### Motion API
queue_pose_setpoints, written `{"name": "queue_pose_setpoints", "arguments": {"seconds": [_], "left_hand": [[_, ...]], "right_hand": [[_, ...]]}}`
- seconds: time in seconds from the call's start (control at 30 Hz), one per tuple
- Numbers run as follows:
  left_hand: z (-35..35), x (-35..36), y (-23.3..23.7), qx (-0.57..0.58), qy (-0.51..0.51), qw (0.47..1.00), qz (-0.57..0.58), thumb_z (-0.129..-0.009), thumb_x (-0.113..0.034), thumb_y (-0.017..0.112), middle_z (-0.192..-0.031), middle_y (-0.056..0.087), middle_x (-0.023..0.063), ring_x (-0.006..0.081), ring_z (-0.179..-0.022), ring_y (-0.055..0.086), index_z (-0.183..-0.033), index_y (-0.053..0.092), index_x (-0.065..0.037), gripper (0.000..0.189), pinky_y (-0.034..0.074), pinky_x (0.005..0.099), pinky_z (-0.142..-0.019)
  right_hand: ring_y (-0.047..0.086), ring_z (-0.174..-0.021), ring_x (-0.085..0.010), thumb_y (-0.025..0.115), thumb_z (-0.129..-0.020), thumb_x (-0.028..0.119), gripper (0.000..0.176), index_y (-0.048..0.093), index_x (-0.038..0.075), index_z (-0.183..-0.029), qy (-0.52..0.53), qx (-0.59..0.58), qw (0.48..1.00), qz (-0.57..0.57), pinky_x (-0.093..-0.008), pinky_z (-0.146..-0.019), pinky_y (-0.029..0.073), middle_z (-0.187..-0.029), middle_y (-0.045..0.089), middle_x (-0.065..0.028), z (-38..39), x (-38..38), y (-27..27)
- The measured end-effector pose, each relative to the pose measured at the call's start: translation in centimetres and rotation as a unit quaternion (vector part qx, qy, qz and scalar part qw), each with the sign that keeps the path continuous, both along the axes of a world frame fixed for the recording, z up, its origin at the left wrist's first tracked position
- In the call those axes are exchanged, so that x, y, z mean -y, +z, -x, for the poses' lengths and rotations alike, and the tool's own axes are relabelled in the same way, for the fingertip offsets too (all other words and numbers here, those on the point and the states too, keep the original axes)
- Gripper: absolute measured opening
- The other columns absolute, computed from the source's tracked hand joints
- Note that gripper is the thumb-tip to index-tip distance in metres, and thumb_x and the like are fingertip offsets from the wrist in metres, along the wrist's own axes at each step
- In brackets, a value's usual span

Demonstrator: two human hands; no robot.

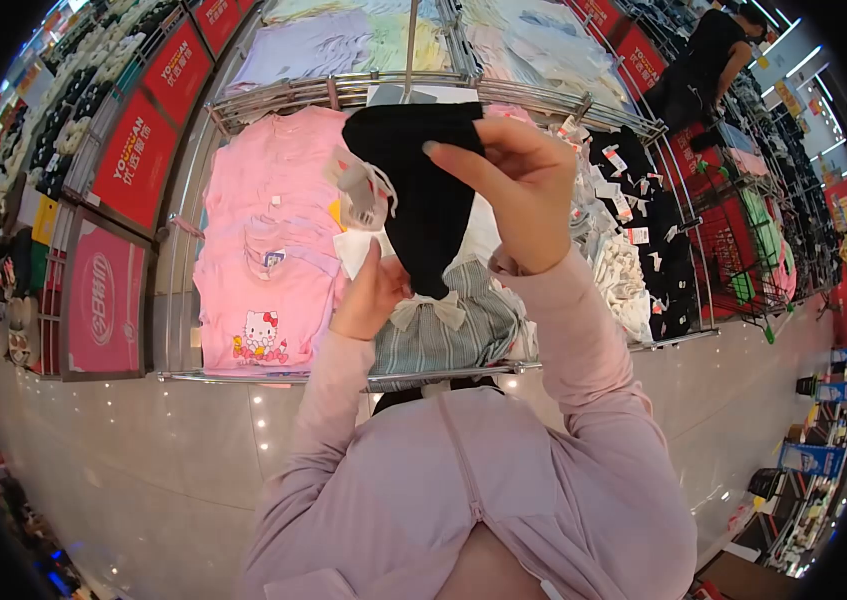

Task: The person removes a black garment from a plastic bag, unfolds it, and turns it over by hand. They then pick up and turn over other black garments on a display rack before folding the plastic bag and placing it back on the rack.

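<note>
A folded black knit garment (433, 190) hangs in front of me above the display; its exact kind I cannot make out. My right hand (528, 185) pinches its upper right edge between thumb and fingers. Lower down, my left hand (371, 300) is closed at the garment's lower left edge, thumb pointing up, with some fingers partly hidden. A white and grey tag (363, 197) dangles on a cord at the garment's left side. Just below lies a grey-green striped garment (448, 335) with a pale bow.
Pink shirts (273, 240) lie stacked at left inside the metal rack (343, 378). White tagged items (618, 270) and black tagged items (668, 290) fill the right side. A shopping cart (743, 240) stands further right, near a person in black (698, 65).
</note>
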State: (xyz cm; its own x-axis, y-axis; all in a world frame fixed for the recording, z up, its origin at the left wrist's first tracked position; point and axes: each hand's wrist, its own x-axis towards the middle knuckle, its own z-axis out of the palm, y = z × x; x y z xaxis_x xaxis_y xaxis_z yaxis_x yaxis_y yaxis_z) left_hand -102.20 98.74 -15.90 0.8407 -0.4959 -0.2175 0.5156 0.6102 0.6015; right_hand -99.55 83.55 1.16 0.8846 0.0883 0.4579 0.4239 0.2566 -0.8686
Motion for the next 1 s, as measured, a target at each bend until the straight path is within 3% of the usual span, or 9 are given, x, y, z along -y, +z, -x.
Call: {"name": "queue_pose_setpoints", "arguments": {"seconds": [0.1,0.27,0.37,0.47,0.57,0.67,0.8,0.9,1.0], "left_hand": [[-1.1,-0.2,-0.4,-0.005,-0.01,0.999,0.036,-0.091,-0.052,0.033,-0.091,0.062,0.0058,0.0146,-0.079,0.058,-0.114,0.048,-0.01,0.05,0.043,0.029,-0.071],[0.4,-1.9,1.6,0.094,-0.049,0.957,-0.271,-0.092,-0.043,0.038,-0.08,0.063,0.008,0.0156,-0.073,0.06,-0.103,0.045,-0.004,0.042,0.041,0.0246,-0.06],[1.9,-2.8,2.3,0.077,-0.063,0.963,-0.252,-0.092,-0.042,0.039,-0.084,0.063,0.0096,0.0174,-0.077,0.061,-0.113,0.044,-0.004,0.044,0.044,0.026,-0.066],[2.8,-2.3,-0.3,0.049,-0.012,0.993,-0.109,-0.096,-0.036,0.031,-0.106,0.059,0.011,0.0199,-0.096,0.058,-0.126,0.038,-0.008,0.042,0.044,0.0332,-0.084],[3.4,-2.2,4.0,-0.032,0.006,0.986,0.165,-0.095,-0.032,0.036,-0.116,0.054,0.0123,0.0213,-0.108,0.052,-0.129,0.035,-0.006,0.043,0.041,0.0367,-0.093],[3.8,-3.0,4.0,-0.023,0.126,0.977,0.168,-0.093,-0.02,0.044,-0.12,0.053,0.0129,0.0208,-0.11,0.051,-0.13,0.035,-0.003,0.042,0.042,0.0334,-0.092],[4.9,-3.7,6.3,0.114,0.243,0.963,0.001,-0.084,-0.001,0.053,-0.108,0.059,0.0118,0.017,-0.101,0.056,-0.114,0.053,0.004,0.03,0.044,0.028,-0.087],[5.5,-6.0,5.3,0.19,0.347,0.86,-0.322,-0.077,0.005,0.061,-0.091,0.064,0.0087,0.0119,-0.084,0.059,-0.104,0.06,0.005,0.027,0.046,0.0226,-0.076],[6.8,-7.2,6.6,0.205,0.405,0.805,-0.383,-0.071,0.006,0.066,-0.077,0.061,0.0025,0.0074,-0.071,0.055,-0.093,0.063,0.006,0.022,0.045,0.0199,-0.066]], "right_hand": [[0.061,-0.071,-0.0109,0.067,-0.07,-0.009,0.02,0.061,-0.008,-0.089,-0.018,0.02,1.0,0.013,-0.0201,-0.062,0.05,-0.08,0.065,-0.0107,0.4,-0.1,-0.2],[0.061,-0.074,-0.0122,0.067,-0.069,-0.012,0.023,0.06,-0.008,-0.09,-0.034,0.042,0.998,0.016,-0.022,-0.065,0.051,-0.082,0.064,-0.0113,0.9,0.0,0.0],[0.06,-0.074,-0.0117,0.066,-0.069,-0.013,0.021,0.061,-0.008,-0.089,-0.023,0.036,0.999,0.01,-0.0216,-0.065,0.05,-0.084,0.064,-0.0099,1.0,-0.4,-0.1],[0.059,-0.073,-0.0111,0.065,-0.069,-0.013,0.019,0.062,-0.008,-0.087,0.006,0.037,0.999,0.011,-0.021,-0.065,0.048,-0.083,0.064,-0.0084,1.6,-1.1,0.2],[0.058,-0.073,-0.0107,0.065,-0.069,-0.013,0.018,0.062,-0.008,-0.086,0.036,0.061,0.997,-0.012,-0.0212,-0.066,0.046,-0.083,0.063,-0.0074,2.3,-1.2,1.1],[0.057,-0.075,-0.0106,0.064,-0.069,-0.013,0.017,0.062,-0.008,-0.086,0.068,0.09,0.993,-0.045,-0.0225,-0.068,0.045,-0.084,0.062,-0.0074,2.9,-0.5,2.0],[0.058,-0.076,-0.0107,0.063,-0.072,-0.012,0.017,0.059,-0.007,-0.088,0.111,0.092,0.989,-0.04,-0.0214,-0.068,0.046,-0.084,0.062,-0.0078,2.5,0.6,2.5],[0.059,-0.077,-0.011,0.062,-0.073,-0.011,0.017,0.058,-0.007,-0.089,0.138,0.04,0.989,-0.047,-0.0206,-0.069,0.047,-0.085,0.063,-0.0086,2.8,0.9,3.0],[0.06,-0.079,-0.0111,0.06,-0.074,-0.011,0.017,0.057,-0.006,-0.09,0.155,0.081,0.982,-0.071,-0.0208,-0.071,0.048,-0.086,0.063,-0.0094,2.6,0.3,2.4]]}}
